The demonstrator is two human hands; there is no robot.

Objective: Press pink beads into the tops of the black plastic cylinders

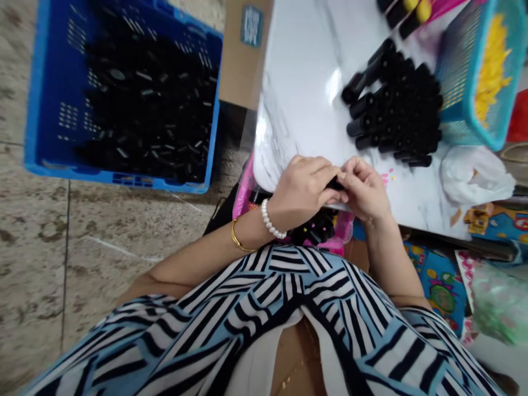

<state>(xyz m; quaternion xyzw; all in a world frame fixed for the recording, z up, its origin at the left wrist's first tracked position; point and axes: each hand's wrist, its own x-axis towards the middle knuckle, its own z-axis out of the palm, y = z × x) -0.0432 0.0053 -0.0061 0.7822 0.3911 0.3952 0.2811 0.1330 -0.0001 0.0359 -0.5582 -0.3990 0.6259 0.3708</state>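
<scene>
My left hand (303, 190) and my right hand (365, 187) meet at the near edge of a white marble-patterned table (305, 82). Both are closed around a small black tube (335, 185), mostly hidden by the fingers. The left wrist carries a pearl bracelet and a gold bangle. A stack of black tubes (396, 110) lies on the table beyond my right hand. Below the hands a pink basket (247, 192) holds more black parts.
A blue crate (45, 110) full of black tubes stands on the stone floor at left. A teal basket (462, 71) with yellow pieces sits at the table's right. A white plastic bag (474, 176) lies near it. A cardboard box (243, 55) stands behind the table.
</scene>
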